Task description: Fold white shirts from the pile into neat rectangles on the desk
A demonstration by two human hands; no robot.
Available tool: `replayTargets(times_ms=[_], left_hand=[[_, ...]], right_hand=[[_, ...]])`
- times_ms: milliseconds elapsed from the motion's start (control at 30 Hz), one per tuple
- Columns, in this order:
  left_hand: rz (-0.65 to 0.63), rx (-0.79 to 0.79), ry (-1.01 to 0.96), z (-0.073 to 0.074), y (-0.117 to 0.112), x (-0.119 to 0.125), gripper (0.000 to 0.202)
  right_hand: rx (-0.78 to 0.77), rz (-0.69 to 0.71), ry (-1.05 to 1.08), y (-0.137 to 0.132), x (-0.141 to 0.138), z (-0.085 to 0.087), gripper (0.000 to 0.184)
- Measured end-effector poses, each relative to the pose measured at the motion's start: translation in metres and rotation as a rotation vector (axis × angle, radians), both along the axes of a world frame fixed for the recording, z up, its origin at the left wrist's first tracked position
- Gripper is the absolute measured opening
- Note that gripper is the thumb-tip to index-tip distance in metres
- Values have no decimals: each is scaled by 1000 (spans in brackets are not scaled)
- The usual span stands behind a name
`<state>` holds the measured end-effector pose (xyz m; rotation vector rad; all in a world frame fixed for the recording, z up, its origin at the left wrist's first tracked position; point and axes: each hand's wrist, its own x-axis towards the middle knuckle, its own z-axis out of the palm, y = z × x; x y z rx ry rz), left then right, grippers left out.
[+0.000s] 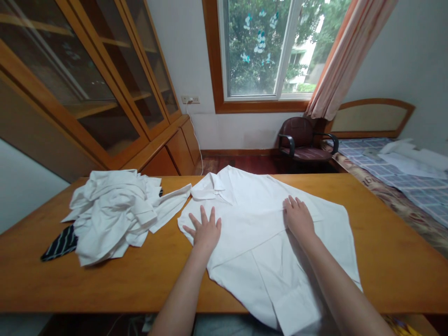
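A white collared shirt [245,210] lies spread on the wooden table [157,275], its collar towards the far left. One sleeve is laid across the body, and its cuff hangs over the near edge. My left hand [206,231] rests flat on the shirt below the collar, fingers spread. On the shirt's right part lies my right hand [298,217], palm down with the fingers extended. Neither hand grips the cloth.
To the left sits a crumpled heap of white shirts [115,214] with a dark striped tie [61,245] poking out. Beyond the table stand a glass-door cabinet [136,84], a dark red armchair [301,135] and a bed [395,163] at the right.
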<state>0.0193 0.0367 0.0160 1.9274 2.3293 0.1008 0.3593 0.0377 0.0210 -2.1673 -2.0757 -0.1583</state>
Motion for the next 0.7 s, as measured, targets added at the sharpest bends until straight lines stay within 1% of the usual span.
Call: replayTargets(times_ms=[67, 133, 200, 300, 367, 400, 467, 567, 633, 700], left_hand=[[-19, 7, 14, -1, -14, 1, 60], [-44, 0, 16, -3, -30, 1, 62], [-68, -30, 7, -4, -46, 1, 64], [-128, -84, -14, 1, -66, 5, 64], [-180, -78, -21, 8, -73, 9, 63], [-216, -53, -20, 14, -73, 12, 62], [-322, 18, -17, 27, -64, 17, 60], [-531, 96, -27, 44, -35, 25, 53], [-639, 138, -22, 49, -9, 30, 48], [-680, 177, -11, 49, 16, 32, 46]], right_hand=[[3, -12, 31, -11, -24, -1, 52], [-38, -34, 64, -22, -48, -4, 52], [-62, -55, 76, -29, -64, -7, 55], [-64, -21, 73, -33, -70, -9, 57], [-69, 31, 72, -32, -66, -9, 57], [-76, 59, 74, -31, -63, -9, 56], [-90, 109, 81, -29, -58, -8, 56], [-97, 153, 94, -25, -54, -8, 55], [-101, 176, 103, -22, -52, -7, 55], [-108, 207, 110, -19, -49, -6, 55]])
